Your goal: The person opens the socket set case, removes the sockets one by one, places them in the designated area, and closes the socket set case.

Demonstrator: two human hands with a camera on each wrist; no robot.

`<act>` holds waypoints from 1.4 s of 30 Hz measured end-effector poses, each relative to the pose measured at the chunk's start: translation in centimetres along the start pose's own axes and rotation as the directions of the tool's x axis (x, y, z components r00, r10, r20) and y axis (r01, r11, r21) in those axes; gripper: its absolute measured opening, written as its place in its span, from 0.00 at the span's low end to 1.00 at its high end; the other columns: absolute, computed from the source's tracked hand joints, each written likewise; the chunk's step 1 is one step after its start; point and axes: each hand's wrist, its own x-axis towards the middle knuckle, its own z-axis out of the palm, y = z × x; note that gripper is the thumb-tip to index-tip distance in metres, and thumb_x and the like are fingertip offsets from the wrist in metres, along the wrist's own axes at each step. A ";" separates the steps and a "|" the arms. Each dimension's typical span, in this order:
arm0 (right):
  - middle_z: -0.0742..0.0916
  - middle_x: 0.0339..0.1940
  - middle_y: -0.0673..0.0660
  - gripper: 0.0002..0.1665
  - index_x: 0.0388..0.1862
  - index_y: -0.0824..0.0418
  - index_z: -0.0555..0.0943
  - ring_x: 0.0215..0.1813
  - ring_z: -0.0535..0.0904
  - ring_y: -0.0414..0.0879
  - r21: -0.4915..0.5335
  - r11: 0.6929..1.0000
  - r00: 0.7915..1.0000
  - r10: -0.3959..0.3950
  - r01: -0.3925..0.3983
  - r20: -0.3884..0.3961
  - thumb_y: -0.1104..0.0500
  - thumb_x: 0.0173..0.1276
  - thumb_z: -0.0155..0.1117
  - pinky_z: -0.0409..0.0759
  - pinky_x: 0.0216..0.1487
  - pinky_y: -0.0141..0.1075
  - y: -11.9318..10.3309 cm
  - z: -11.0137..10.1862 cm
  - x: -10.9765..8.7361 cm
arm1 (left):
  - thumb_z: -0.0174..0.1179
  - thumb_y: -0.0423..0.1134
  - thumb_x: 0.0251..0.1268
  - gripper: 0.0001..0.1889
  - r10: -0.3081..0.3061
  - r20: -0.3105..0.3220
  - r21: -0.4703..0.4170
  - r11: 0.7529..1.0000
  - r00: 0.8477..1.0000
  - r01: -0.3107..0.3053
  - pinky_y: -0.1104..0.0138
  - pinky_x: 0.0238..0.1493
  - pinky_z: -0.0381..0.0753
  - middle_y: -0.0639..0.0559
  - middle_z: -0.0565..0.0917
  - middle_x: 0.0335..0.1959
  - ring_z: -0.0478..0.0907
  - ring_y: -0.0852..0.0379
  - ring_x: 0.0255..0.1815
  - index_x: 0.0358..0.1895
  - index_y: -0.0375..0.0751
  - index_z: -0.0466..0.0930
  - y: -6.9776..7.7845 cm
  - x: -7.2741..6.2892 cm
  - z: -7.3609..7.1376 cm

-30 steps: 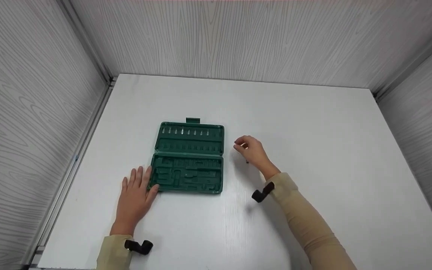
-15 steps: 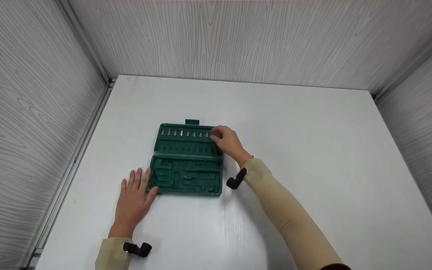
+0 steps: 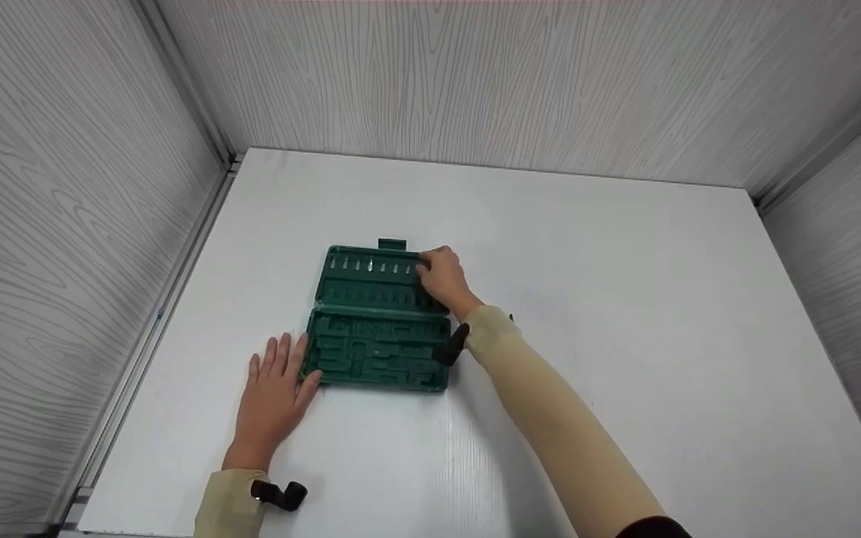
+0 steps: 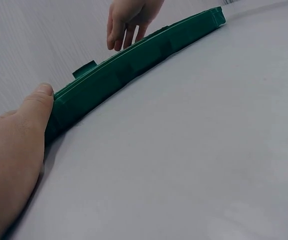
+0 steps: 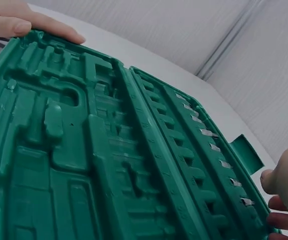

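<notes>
A green plastic tool case [image 3: 378, 310] lies unfolded on the white table. Several small metal bits [image 5: 207, 132] stand in a row of slots along its far half. My left hand [image 3: 270, 400] rests on the table with straight fingers, the index finger and thumb at the case's near left corner. Over the far right end of the bit row, my right hand [image 3: 447, 280] has its thumb and fingers bent down at the case. Whether something small is between those fingertips is hidden. In the right wrist view, its thumb and fingers [image 5: 278, 220] sit beside the last visible bit.
The near half of the case has moulded recesses [image 5: 59, 120]. A green latch tab [image 3: 392, 243] sticks out from its far edge. Beside the right sleeve, a small dark object [image 3: 511, 317] shows on the table. Grey wood-grain walls [image 3: 475, 82] bound the table at the back and sides.
My right hand has moved left and away from me, from beside the case to the far right end of its bit row. My left hand stays at the corner.
</notes>
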 end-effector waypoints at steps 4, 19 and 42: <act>0.76 0.53 0.62 0.18 0.53 0.66 0.78 0.56 0.70 0.53 -0.098 0.995 0.999 0.033 -0.034 -0.015 0.57 0.71 0.53 0.70 0.56 0.44 -0.5 1.0 0.0 | 0.39 0.61 0.70 0.35 -0.008 -0.005 0.001 1.000 1.000 0.008 0.46 0.68 0.40 0.39 0.52 0.73 0.43 0.41 0.73 0.74 0.49 0.46 0.0 -0.5 0.1; 0.74 0.53 0.62 0.15 0.45 0.66 0.82 0.56 0.68 0.53 -0.119 0.981 0.987 0.150 -0.156 -0.058 0.59 0.68 0.54 0.67 0.57 0.45 -1.1 2.2 0.1 | 0.41 0.60 0.70 0.35 -0.009 -0.024 0.012 1.000 1.000 0.010 0.46 0.68 0.41 0.40 0.53 0.72 0.44 0.41 0.73 0.74 0.49 0.47 -0.4 -1.0 0.2; 0.74 0.49 0.60 0.14 0.46 0.66 0.81 0.53 0.68 0.51 0.015 0.993 0.990 0.119 -0.118 -0.073 0.58 0.68 0.57 0.66 0.56 0.45 -0.5 2.6 -0.1 | 0.41 0.60 0.70 0.35 -0.010 -0.015 0.001 1.000 1.000 0.010 0.47 0.68 0.41 0.39 0.53 0.72 0.44 0.41 0.73 0.74 0.49 0.47 -0.5 -1.2 -0.1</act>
